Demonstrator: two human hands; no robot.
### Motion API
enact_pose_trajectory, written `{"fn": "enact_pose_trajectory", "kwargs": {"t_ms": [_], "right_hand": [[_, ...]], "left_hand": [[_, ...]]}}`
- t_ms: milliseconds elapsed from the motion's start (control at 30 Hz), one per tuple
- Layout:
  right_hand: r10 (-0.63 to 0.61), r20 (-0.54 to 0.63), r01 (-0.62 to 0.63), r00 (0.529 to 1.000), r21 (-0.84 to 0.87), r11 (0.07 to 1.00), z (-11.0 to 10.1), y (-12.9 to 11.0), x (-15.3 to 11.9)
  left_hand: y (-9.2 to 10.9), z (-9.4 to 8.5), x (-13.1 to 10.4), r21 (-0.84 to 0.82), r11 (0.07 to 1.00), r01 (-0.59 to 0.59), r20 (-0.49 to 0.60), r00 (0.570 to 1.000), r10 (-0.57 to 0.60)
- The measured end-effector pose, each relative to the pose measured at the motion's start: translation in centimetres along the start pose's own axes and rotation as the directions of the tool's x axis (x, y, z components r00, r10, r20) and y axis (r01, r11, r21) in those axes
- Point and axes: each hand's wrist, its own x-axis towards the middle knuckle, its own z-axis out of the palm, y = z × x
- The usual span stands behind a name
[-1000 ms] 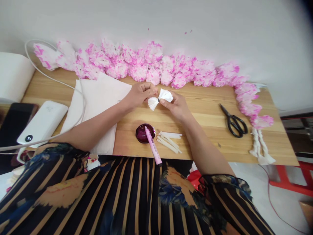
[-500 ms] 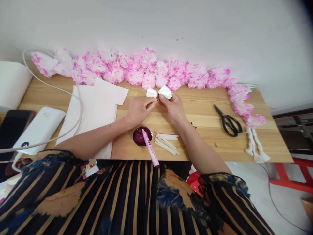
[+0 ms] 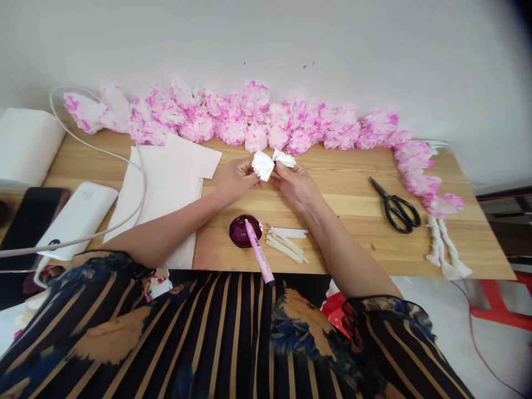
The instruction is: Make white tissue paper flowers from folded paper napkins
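Nearest to the body lies a pink pen [image 3: 260, 254]; its dark end reaches past the near edge of the wooden table [image 3: 344, 194], and its other end is over a small round dark dish [image 3: 238, 233]. The inside of this dish is of deep magenta colour; whether it is a liquid or only a stain, I cannot tell. Just to the right of the dish, several thin whitish sticks [image 3: 286, 248] lie loosely, some of them crossing.

Farther, above the table and between the two hands, is a white paper bow [image 3: 263, 165]. It has fine pleats, is gathered narrow in its middle by something dark and thin, and spreads like a fan on both sides. The left fan faces more to the camera, and no pink is seen on it. The right hand [image 3: 298, 185] pinches the bow close to the gathered middle, with the thumb on top. The left hand [image 3: 236, 180] has its fingers bent at the left fan, but their tips are partly hidden, so I cannot tell if they grip it.

To the left is a layered pile of white paper [image 3: 166, 188]; to the right, black scissors [image 3: 397, 209]. Farthest, along the wall, stands a long row of pink-and-white ruffled flowers [image 3: 255, 136].
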Motion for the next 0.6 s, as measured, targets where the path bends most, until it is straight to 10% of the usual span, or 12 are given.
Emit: {"fn": "enact_pose_trajectory", "kwargs": {"t_ms": [367,600], "right_hand": [[-0.003,0.091,0.017,0.996,-0.157,0.987,-1.5,-0.1,-0.1],[0.150,0.333,-0.019,0.931,-0.366,0.931,-2.2,-1.8,-0.4]], "left_hand": [[0.7,-2.8,0.9,0.189,0.962,-0.200,0.249,0.957,0.150],[1.2,-4.3,1.7,0.137,0.976,-0.167,0.582,0.811,0.057]]}}
